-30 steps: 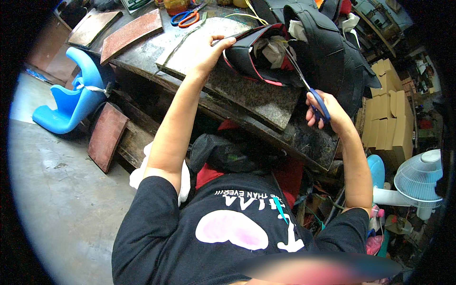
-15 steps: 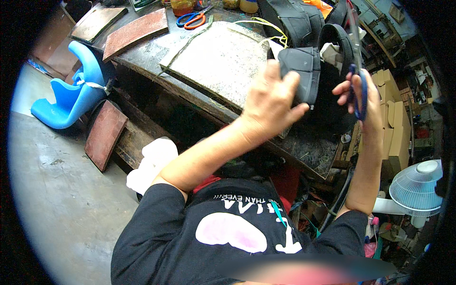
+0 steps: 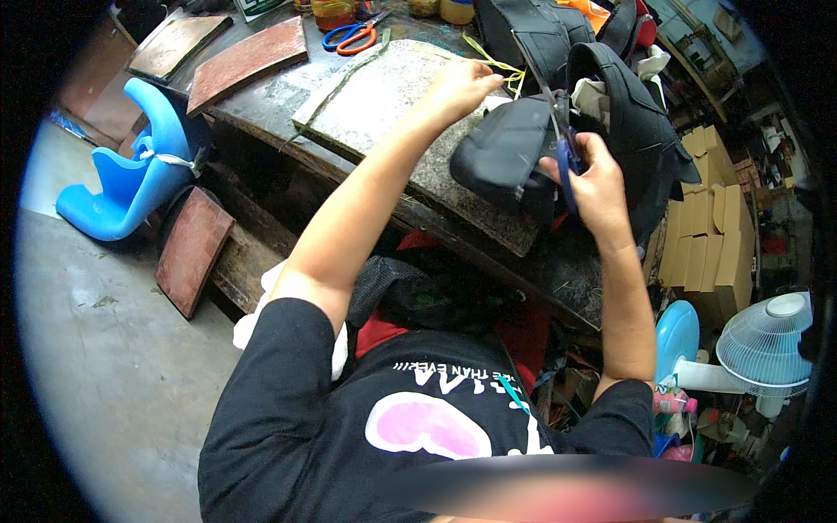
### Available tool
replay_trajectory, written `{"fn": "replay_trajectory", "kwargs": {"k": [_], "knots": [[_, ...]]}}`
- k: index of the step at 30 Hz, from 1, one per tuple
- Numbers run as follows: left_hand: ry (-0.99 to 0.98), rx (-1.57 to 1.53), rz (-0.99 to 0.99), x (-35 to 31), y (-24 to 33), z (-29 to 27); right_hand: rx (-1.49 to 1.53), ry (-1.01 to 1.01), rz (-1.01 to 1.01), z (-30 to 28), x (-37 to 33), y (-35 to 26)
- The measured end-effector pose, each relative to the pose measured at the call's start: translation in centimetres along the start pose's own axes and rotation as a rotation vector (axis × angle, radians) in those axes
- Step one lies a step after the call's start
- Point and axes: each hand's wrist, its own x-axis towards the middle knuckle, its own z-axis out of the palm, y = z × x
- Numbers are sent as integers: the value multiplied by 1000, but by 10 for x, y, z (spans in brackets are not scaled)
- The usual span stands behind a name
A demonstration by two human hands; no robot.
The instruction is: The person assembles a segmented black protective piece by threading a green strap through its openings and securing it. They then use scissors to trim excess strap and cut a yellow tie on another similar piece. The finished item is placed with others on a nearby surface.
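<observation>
My right hand (image 3: 595,185) grips a pair of scissors (image 3: 567,166) by the dark blue handles. The long blades point up and leftward, across a smooth black leather-like item (image 3: 499,150) at the bench's right end. My left hand (image 3: 466,90) is over the far right part of the pale stone slab (image 3: 384,96). Its fingertips are pinched at a thin yellow-green strip (image 3: 510,70) that runs towards the black items. Behind the scissors stands a black looped piece (image 3: 615,78) with white stuffing (image 3: 591,100) inside it.
Orange-and-blue scissors (image 3: 353,37), a reddish-brown board (image 3: 248,61) and jars (image 3: 334,13) are on the bench. A blue plastic chair-like object (image 3: 131,166) stands left. To the right are cardboard boxes (image 3: 717,235) and a fan (image 3: 767,344).
My left hand has moved left and away to the yellow-green strip. My right hand has brought the scissors left, over the black item, which now lies turned and nearer the slab.
</observation>
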Motion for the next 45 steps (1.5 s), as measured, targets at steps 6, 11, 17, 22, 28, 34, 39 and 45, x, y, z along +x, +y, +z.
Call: {"fn": "replay_trajectory", "kwargs": {"k": [6,11,17,22,28,34,39,45], "knots": [[-369,-452,-308,18,-24,49,-441,79,-634,-96,46,-68],[-216,-740,-236,-4,-28,60,-964,-164,-638,-91,140,-102],[50,-549,-176,-26,-18,65,-992,-727,-186,-80,197,-100],[73,-640,-185,-25,-15,67,-1003,-876,289,-90,193,-126],[76,-885,-204,-25,-16,70,-790,-788,233,-74,158,-143],[206,-797,-211,-51,1,64,-683,-1006,577,-77,103,-121],[283,-659,-213,-59,13,63,-566,-814,560,-70,89,-106],[285,-757,-228,-58,7,70,-658,-871,570,-46,104,-109]]}}
